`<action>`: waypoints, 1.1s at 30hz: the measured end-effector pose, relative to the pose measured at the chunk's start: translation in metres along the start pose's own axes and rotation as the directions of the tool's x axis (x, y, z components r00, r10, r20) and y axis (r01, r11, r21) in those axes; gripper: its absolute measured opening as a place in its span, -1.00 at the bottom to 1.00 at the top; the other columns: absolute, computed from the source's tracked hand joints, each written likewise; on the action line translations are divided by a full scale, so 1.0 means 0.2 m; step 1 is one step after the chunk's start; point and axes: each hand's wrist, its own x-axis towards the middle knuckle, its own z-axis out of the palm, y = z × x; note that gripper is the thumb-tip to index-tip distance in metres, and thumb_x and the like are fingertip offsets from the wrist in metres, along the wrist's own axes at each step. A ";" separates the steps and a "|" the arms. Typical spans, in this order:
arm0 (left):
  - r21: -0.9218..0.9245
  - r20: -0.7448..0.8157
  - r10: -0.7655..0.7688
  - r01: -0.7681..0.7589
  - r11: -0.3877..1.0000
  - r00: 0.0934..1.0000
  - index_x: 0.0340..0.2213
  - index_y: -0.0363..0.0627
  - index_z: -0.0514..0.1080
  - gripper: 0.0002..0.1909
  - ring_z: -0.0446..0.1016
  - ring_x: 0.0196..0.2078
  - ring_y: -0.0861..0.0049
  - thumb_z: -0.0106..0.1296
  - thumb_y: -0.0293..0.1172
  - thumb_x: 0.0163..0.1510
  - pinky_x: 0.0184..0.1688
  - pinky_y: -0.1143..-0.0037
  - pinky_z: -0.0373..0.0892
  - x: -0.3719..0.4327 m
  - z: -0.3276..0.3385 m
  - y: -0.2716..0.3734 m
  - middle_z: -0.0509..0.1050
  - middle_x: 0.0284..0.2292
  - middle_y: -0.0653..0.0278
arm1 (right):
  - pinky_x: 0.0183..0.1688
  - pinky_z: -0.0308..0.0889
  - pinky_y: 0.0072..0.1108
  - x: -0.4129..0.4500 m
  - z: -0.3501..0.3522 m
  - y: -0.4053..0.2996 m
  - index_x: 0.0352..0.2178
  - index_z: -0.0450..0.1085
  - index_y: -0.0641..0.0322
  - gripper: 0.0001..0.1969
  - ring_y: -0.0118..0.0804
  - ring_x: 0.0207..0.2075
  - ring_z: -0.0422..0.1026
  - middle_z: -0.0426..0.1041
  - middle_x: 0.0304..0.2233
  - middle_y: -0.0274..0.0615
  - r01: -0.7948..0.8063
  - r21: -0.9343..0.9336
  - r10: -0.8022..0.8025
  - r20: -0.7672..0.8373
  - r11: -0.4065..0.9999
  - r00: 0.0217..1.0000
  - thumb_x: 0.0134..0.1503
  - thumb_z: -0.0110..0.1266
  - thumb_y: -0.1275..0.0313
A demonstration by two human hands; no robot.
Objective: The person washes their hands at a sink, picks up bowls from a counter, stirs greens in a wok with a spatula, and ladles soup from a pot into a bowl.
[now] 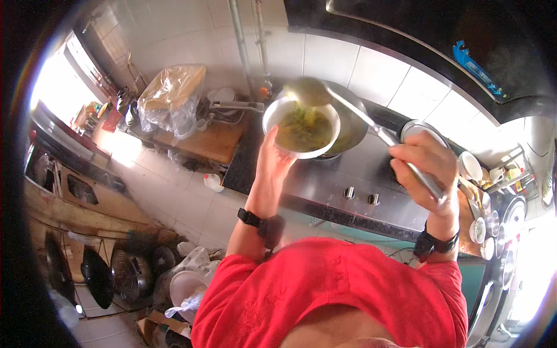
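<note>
My left hand (275, 158) holds a white bowl (331, 141) from below, its thumb against the near rim. Greenish-yellow soup with leafy bits (304, 130) fills much of the bowl. My right hand (424, 167) grips the handle of a metal ladle (365, 115). The ladle's blurred head hangs over the bowl's far rim, and soup seems to run from it into the bowl. Behind the bowl sits a wok (357, 130) on the gas stove (322, 180), partly hidden by bowl and ladle. A pan-like handle (237, 105) sticks out left of the bowl.
A round metal lid (422, 126) leans behind my right hand. Several small bowls (478, 229) stand on the counter at right. A plastic-covered box (174, 93) rests on the wooden counter (204, 143) at left. The dark range hood (413, 26) overhangs the stove. Pans (98, 276) hang at lower left.
</note>
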 end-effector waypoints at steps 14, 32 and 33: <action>-0.165 0.065 0.121 -0.109 0.980 0.991 0.00 -0.20 0.15 -0.51 0.21 0.05 0.22 -0.09 -0.27 0.06 0.03 0.13 0.22 -0.13 -0.27 0.18 0.24 -0.01 0.09 | -0.64 0.28 -0.72 -0.24 0.52 0.76 -0.39 0.47 0.19 -0.89 -0.51 -0.62 0.40 0.47 -0.53 -0.28 -0.503 0.241 0.552 -0.223 0.830 0.804 0.00 0.09 0.47; 0.027 0.049 0.159 -0.160 0.987 0.986 0.03 -0.09 0.10 -0.40 0.29 -0.04 0.19 -0.05 -0.16 -0.02 -0.28 0.28 0.40 -0.45 -0.49 0.28 0.22 -0.02 0.06 | -0.79 0.22 -0.60 -0.29 0.78 0.91 -0.45 0.36 0.35 -0.89 -0.36 -0.78 0.36 0.40 -0.72 -0.14 -0.510 0.859 0.990 0.041 0.035 0.136 -0.07 0.06 0.54; 0.026 0.047 0.161 -0.162 0.986 0.986 0.03 -0.09 0.10 -0.40 0.29 -0.04 0.19 -0.05 -0.16 -0.02 -0.28 0.28 0.40 -0.46 -0.48 0.27 0.22 -0.02 0.06 | -0.79 0.21 -0.61 -0.27 0.75 0.89 -0.46 0.37 0.35 -0.90 -0.36 -0.78 0.36 0.40 -0.72 -0.13 -0.529 0.848 0.989 0.056 0.026 0.138 -0.07 0.06 0.54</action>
